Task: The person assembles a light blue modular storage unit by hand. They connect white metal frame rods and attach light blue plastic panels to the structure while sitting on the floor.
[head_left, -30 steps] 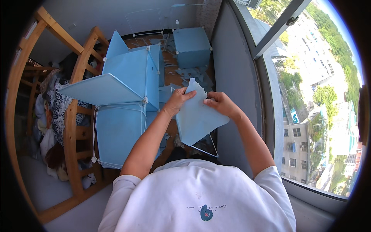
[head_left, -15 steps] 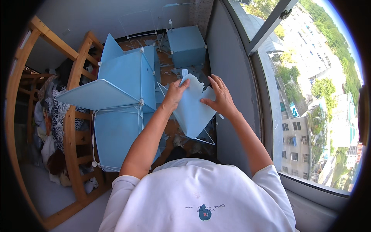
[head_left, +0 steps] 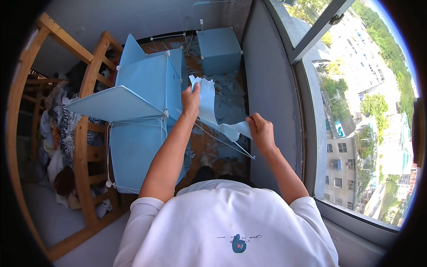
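Note:
My left hand is closed on the upper part of a torn light blue plastic sheet, whose far edge is ragged. Lower right, my right hand has its fingers wrapped round another corner of the same sheet. The plastic stretches between the two hands with a deep curved tear in it. Beneath it shows a thin white wire frame, slanting toward my feet; the sheet still hangs along part of it. Where my left fingers meet the frame is hidden.
To the left stand blue panel cubes with white connectors and a swung-out panel. Another blue cube is at the back. Blue scraps litter the floor. A wooden frame stands far left; a grey wall and window are right.
My right hand has closed on the sheet and moved down and right, pulling it apart. My left hand has shifted slightly left. The sheet's tear is much wider.

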`<state>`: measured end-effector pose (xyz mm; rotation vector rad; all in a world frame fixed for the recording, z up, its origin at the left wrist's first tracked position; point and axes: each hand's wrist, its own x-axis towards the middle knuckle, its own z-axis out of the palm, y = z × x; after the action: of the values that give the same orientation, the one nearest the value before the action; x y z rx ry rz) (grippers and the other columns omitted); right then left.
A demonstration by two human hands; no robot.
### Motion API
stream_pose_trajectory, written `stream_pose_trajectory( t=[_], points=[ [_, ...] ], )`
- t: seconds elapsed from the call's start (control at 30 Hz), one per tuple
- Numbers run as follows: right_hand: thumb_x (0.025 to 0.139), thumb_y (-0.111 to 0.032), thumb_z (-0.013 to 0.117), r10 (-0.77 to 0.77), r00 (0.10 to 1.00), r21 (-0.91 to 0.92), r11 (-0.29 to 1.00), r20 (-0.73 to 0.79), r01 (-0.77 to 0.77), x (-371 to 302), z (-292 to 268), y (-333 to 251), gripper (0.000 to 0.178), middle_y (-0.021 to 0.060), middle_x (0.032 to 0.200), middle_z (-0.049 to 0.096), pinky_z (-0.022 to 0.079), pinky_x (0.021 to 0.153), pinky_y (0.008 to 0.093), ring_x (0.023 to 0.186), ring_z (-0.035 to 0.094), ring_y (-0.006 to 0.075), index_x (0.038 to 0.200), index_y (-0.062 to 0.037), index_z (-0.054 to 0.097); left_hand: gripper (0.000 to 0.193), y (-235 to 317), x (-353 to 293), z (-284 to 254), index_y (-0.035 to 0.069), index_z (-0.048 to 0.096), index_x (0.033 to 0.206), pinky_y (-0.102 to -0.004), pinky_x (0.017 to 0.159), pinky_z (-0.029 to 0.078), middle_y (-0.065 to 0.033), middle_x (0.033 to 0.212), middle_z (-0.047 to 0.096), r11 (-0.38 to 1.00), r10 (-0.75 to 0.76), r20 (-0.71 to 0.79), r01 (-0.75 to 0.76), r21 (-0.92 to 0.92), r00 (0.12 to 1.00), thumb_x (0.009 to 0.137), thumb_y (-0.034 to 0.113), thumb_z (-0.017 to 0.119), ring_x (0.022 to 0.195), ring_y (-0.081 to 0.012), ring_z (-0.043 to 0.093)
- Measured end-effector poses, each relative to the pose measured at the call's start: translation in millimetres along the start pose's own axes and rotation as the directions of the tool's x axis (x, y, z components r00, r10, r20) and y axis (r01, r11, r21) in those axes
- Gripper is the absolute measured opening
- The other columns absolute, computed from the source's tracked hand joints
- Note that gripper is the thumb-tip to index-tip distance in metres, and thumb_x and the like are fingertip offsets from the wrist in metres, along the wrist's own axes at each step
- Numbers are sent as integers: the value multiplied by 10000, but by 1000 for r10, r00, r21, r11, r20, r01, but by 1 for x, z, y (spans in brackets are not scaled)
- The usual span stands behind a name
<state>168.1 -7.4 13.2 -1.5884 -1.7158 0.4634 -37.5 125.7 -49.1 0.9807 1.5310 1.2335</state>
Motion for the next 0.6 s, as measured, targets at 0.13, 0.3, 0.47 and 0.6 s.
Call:
stream_pose_trajectory(
  t=[0.13, 0.3, 0.47, 0.6],
  points=[
    [870, -132, 541, 223, 969, 101, 972, -107, -213, -14, -18, 7, 155, 120, 625, 567, 437, 532, 288, 524, 535, 171, 807, 8, 563, 288, -13, 4, 5, -40, 611, 880, -336, 553, 387, -60, 678, 562, 992, -77, -109, 66, -103, 991, 868, 242, 553, 608, -148, 492],
    [896, -177, 510, 350, 931, 204, 924, -104, -324, -31, -16, 8, 206, 84, 650, 565, 436, 576, 277, 593, 513, 132, 815, 6, 557, 299, -25, 6, 11, -55, 600, 851, -348, 572, 392, -80, 707, 571, 990, -112, -181, 94, -105, 977, 871, 238, 546, 628, -163, 504],
    [873, -391, 532, 332, 882, 449, 767, 334, -459, -37, -9, 6, 379, 90, 822, 608, 461, 661, 331, 809, 577, 170, 990, -35, 591, 307, -22, 7, 16, -60, 593, 863, -348, 629, 418, -119, 790, 594, 956, -219, -180, 173, -237, 959, 879, 240, 532, 695, -191, 539],
    [809, -314, 617, 256, 767, 88, 923, 588, -376, -32, -9, -21, 330, 118, 925, 619, 478, 677, 366, 856, 600, 258, 950, -15, 629, 330, -25, 19, 9, -76, 582, 913, -346, 667, 428, -143, 865, 603, 942, -249, -168, 198, -272, 954, 879, 248, 532, 742, -212, 558]
  ],
)
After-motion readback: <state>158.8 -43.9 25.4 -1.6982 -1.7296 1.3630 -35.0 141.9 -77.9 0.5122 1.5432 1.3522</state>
